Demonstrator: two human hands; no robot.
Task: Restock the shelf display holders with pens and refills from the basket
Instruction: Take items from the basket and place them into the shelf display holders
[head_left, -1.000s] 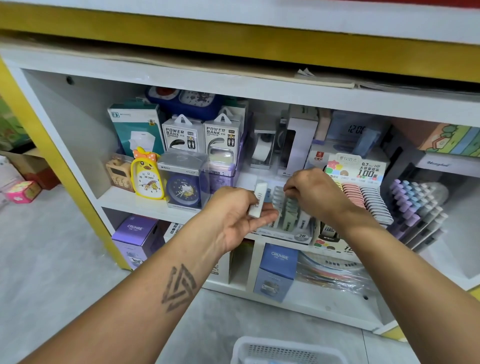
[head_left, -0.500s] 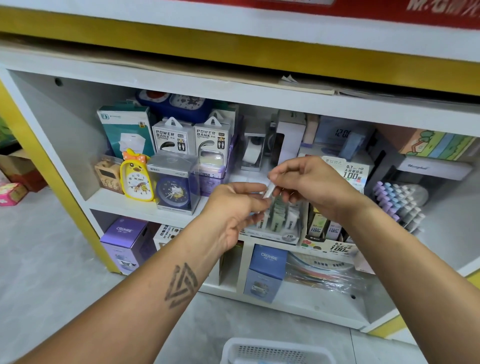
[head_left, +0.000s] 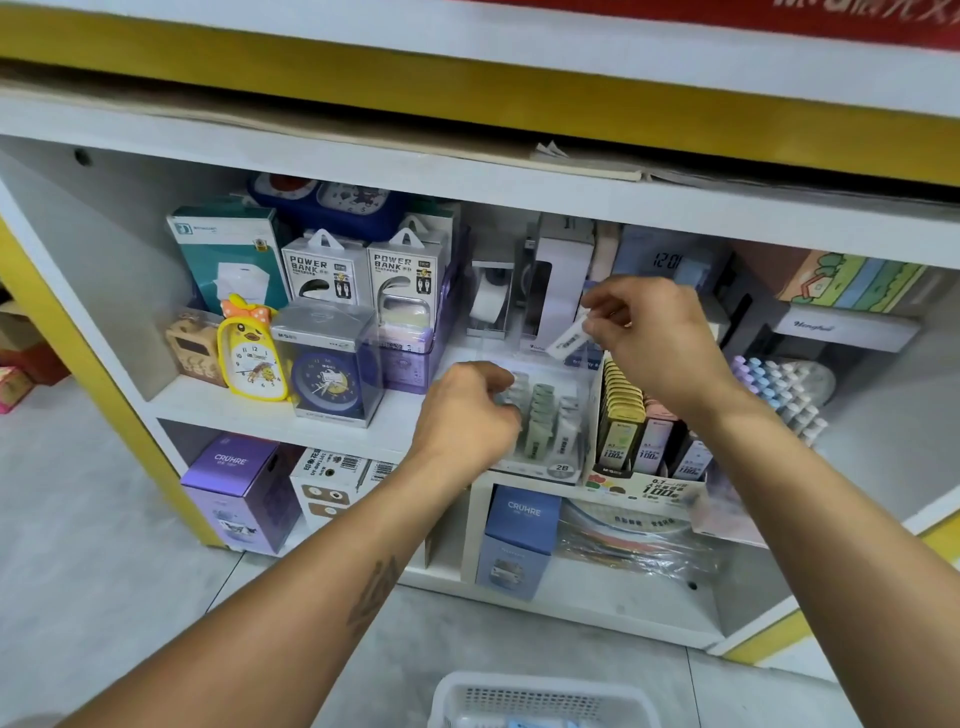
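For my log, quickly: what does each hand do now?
Left hand: fingers curled at the clear holder; grip hidden.
Right hand: pinches a white refill case.

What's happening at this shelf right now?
A person is restocking a shop shelf. Their right hand pinches a small white refill case above a clear display holder of similar cases. Their left hand reaches into the left side of that holder, fingers curled at the cases there. A white basket sits on the floor below.
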